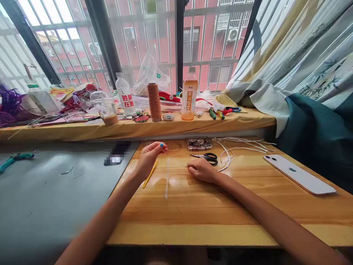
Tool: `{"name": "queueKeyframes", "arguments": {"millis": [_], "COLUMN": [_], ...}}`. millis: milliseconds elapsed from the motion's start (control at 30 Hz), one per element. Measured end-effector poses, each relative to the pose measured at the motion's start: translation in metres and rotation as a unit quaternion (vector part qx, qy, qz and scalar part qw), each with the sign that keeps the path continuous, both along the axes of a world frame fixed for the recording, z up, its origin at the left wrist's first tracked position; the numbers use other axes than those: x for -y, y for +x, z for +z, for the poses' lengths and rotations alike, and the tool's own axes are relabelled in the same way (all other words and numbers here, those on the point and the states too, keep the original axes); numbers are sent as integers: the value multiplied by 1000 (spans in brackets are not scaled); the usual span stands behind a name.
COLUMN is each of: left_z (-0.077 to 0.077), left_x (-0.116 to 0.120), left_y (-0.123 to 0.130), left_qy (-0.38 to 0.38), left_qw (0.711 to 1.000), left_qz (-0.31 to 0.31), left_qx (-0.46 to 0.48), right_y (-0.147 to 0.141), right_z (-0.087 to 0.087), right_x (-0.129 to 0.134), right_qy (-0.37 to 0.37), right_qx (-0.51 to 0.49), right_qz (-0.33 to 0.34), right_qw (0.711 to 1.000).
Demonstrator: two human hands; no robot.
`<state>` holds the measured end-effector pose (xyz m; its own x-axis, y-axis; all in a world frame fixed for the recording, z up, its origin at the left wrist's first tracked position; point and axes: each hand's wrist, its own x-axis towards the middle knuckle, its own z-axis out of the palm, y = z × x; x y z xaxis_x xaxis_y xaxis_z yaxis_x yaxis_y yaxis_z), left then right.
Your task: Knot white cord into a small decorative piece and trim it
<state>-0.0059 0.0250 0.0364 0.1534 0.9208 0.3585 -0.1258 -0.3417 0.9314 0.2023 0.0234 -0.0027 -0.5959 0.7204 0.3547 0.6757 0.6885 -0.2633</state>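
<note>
Glossy wood-grain counter [220, 209]; on it, scissors [205, 157] with smooth black handles; behind them, a clear plastic box [200, 148].

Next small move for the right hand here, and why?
Probably bring the right hand over to the white strip's lower end: the strip shows blurred below the pinched left hand, perhaps hanging from it, and the right hand is closed near the scissors, apart from the strip.

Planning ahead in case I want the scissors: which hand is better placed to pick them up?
Probably the right hand: it is low over the tabletop, close beside the black scissors. The left hand is farther off, fingers pinched. Whether the right holds something is unclear.
</note>
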Motion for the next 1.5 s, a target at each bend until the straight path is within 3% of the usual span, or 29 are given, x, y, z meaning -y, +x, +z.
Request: {"name": "queueKeyframes", "arguments": {"millis": [133,233,333,400,567,700,867,1000,1067,1167,1267,1300,1367,1433,1500], "left_z": [-6,-19,-28,-30,-24,-19,-18,-22,-23,-22,-21,-21,-20,-21,-22], "left_x": [4,2,-2,-3,-2,1,2,-2,-3,-6,-7,-6,-4,0,6], "left_y": [7,14,17,17,16,16,15,13,11,8,7,8,9,11,14], "left_qy": [-5,7,-37,-70,-87,-75,-44,-16,6,25,15,13,25,69,144], "left_qw": [984,972,977,983,992,995,997,999,999,997,994,993,990,989,980], "left_qz": [-25,-10,-14,-45,-67,-67,-71,-11,32,70,83,89,104,119,135], "left_qx": [-178,-235,-207,-162,-60,2,1,-35,-43,-8,63,82,93,53,-38], "right_y": [-3,-7,-9,-10,-14,-16,-17,-16,-14,-11,-11,-13,-20,-30,-39], "right_z": [3,6,7,6,-2,-4,-1,3,5,9,9,9,8,7,7], "right_x": [1,6,11,13,15,15,14,9,5,-3,-4,-2,5,15,25], "right_qy": [-19,-36,-25,4,90,99,58,88,103,-14,-259,-338,-464,-531,-548], "right_qx": [-95,-167,-194,-156,-15,11,-48,-164,-261,-461,-565,-549,-467,-399,-419], "right_qz": [-26,-28,-36,-20,34,10,-82,-124,-145,-208,-213,-194,-128,-34,40], "right_qw": [995,985,980,988,995,995,994,975,949,863,754,740,741,747,723]}}
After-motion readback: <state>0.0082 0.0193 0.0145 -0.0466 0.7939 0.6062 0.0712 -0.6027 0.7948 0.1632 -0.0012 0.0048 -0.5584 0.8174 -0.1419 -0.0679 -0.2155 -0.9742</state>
